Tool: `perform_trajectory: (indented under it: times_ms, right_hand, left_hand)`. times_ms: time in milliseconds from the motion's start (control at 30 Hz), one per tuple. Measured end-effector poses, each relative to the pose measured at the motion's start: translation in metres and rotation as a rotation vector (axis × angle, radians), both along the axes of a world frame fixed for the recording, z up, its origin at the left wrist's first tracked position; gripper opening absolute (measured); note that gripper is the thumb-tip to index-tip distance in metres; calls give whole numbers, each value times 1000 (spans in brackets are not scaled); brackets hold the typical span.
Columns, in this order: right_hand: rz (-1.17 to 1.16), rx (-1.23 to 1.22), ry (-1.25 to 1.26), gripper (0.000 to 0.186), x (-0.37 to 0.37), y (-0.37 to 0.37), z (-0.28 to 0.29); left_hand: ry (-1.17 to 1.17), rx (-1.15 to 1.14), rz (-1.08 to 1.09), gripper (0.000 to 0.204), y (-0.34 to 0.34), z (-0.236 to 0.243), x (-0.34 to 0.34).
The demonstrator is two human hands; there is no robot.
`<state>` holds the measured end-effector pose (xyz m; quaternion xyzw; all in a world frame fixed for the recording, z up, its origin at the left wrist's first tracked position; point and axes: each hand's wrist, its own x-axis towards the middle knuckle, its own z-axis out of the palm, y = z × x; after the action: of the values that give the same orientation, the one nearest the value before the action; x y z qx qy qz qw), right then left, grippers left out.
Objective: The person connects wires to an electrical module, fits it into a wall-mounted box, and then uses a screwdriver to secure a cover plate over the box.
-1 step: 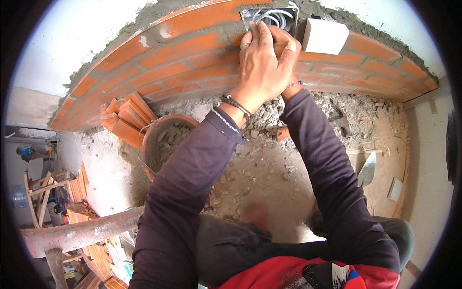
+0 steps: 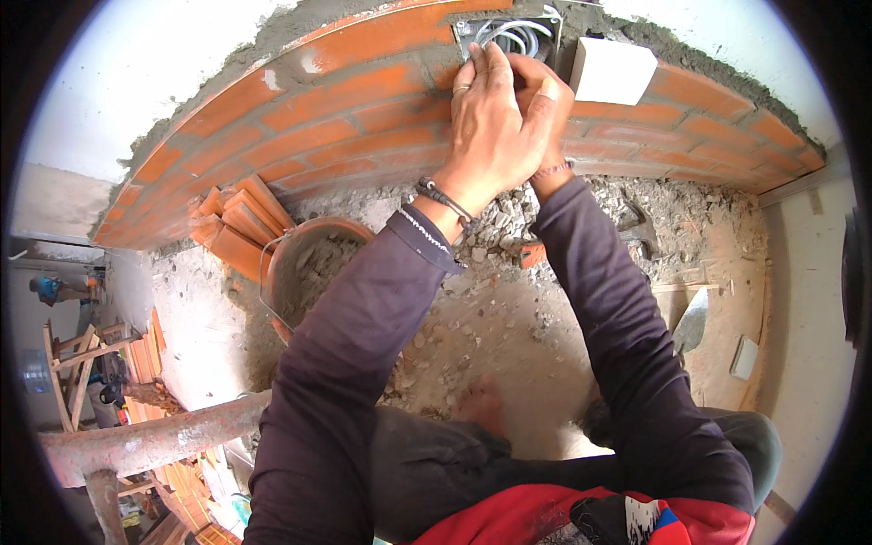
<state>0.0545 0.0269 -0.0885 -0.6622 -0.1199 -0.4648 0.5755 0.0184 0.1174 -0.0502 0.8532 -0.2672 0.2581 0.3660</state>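
My left hand (image 2: 495, 123) reaches up to a recessed wall box (image 2: 541, 36), its fingers drawn together at coiled pale cables (image 2: 520, 41) inside; what the fingertips hold is unclear. Just behind it, my right hand (image 2: 552, 100) is curled at the same spot, mostly hidden by the left. A white square piece (image 2: 613, 68), maybe a cover, sits to the right of the box on the orange brick wall (image 2: 345, 104), which has grey mortar joints.
Below lie rubble (image 2: 509, 218), a bucket of mortar (image 2: 313, 272), stacked bricks (image 2: 241, 227), a hammer (image 2: 636, 236) and a trowel (image 2: 690, 318). A rough pipe (image 2: 154, 431) crosses at lower left, near timber frames (image 2: 77, 363). A person in blue (image 2: 50, 291) bends far left.
My right hand has shifted very slightly rightward behind the left. Otherwise little differs.
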Motion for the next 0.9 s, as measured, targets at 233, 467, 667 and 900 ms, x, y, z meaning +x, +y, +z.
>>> perform_trajectory:
  times_ms: [233,467,667,900]
  right_hand:
    - [-224,-205,-53,41,-12,-4,12]
    - [-327,-484,64,42,-16,-4,25]
    - [-197,-428,7,48,-19,-16,17]
    - [64,-453,91,22,-45,-36,34]
  left_hand:
    - [14,-62,-30,85,-1,-2,-4]
    - [41,-125,-57,89,1,-1,-2]
    - [60,-75,-48,91,0,-1,-6]
    - [-19,-338,-58,69,4,-13,-7]
